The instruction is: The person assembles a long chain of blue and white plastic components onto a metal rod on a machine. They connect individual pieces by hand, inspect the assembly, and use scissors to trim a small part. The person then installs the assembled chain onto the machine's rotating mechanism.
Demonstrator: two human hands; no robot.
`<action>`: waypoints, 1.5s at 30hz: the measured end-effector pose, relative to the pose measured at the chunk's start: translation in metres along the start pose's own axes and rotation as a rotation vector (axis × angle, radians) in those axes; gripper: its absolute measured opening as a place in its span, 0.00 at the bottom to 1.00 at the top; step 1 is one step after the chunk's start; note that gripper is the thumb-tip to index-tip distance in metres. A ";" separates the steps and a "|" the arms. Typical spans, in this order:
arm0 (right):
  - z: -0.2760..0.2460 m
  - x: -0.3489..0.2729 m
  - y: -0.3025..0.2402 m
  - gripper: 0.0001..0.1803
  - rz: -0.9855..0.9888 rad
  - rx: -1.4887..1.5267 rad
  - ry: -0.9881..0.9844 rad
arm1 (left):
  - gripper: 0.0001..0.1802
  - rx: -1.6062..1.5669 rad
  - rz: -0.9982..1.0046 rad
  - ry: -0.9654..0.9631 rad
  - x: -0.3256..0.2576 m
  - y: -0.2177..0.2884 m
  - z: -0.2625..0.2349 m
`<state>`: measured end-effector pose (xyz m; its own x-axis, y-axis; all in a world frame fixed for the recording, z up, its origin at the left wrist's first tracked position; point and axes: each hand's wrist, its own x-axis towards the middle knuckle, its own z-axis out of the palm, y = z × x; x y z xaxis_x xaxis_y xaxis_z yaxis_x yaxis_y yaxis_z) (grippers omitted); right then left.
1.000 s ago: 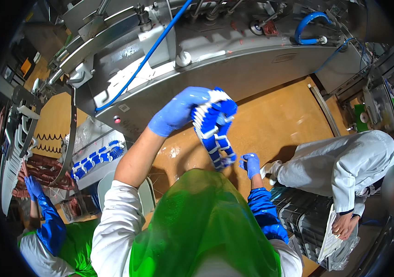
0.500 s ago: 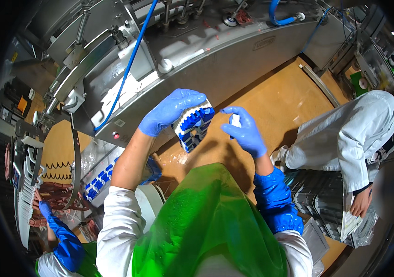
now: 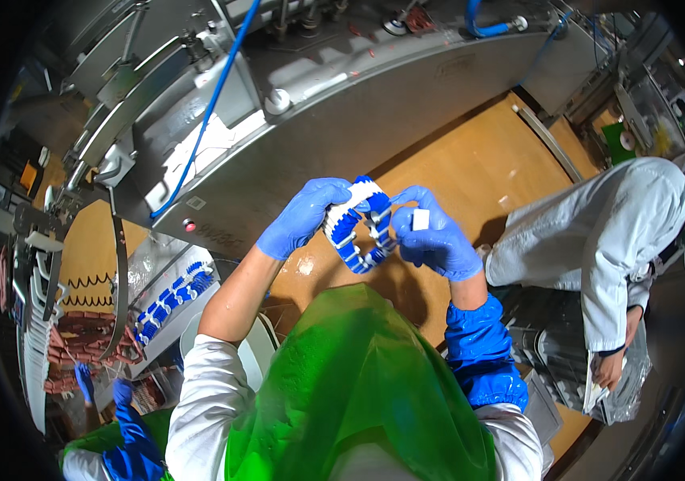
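Both my hands wear blue gloves and are raised in front of my green apron. My left hand (image 3: 302, 216) grips one end of a curved strip of blue and white plastic chain links (image 3: 356, 227). My right hand (image 3: 434, 238) holds the strip's other end and also pinches a small white block (image 3: 420, 220) between its fingers. The strip bends in an arc between the two hands. A blue sleeve cover is on my right forearm.
A large steel machine (image 3: 334, 120) with a blue hose (image 3: 214, 104) runs across the top. More blue and white chain (image 3: 167, 297) lies at lower left. A person in a white coat (image 3: 607, 232) bends at the right over a dark crate (image 3: 555, 337). Another person's blue gloves (image 3: 122, 393) are at lower left. The floor (image 3: 470, 168) is tan.
My right hand came up from below to join the left on the chain strip. The strip, hanging down a second ago, is now bent into an arc between both hands.
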<state>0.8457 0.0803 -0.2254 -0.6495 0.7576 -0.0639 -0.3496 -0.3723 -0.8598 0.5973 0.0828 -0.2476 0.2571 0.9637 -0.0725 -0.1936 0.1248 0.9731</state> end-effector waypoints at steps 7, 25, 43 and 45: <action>0.004 -0.009 0.019 0.34 -0.069 -0.507 0.130 | 0.16 0.391 -0.210 -0.073 0.000 0.004 0.051; 0.013 -0.004 0.065 0.24 -0.370 -1.445 0.331 | 0.18 -0.153 -0.035 0.101 -0.031 -0.023 0.040; 0.009 0.032 0.144 0.12 0.309 -0.147 0.302 | 0.28 0.018 -0.460 0.637 -0.036 -0.143 -0.029; 0.000 0.034 0.172 0.12 0.216 -0.261 0.164 | 0.24 -0.234 -0.526 0.658 -0.055 -0.150 -0.032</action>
<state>0.7629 0.0419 -0.3757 -0.5656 0.7601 -0.3199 -0.0190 -0.3999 -0.9164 0.5825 0.0187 -0.3969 -0.2172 0.6989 -0.6814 -0.4113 0.5675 0.7133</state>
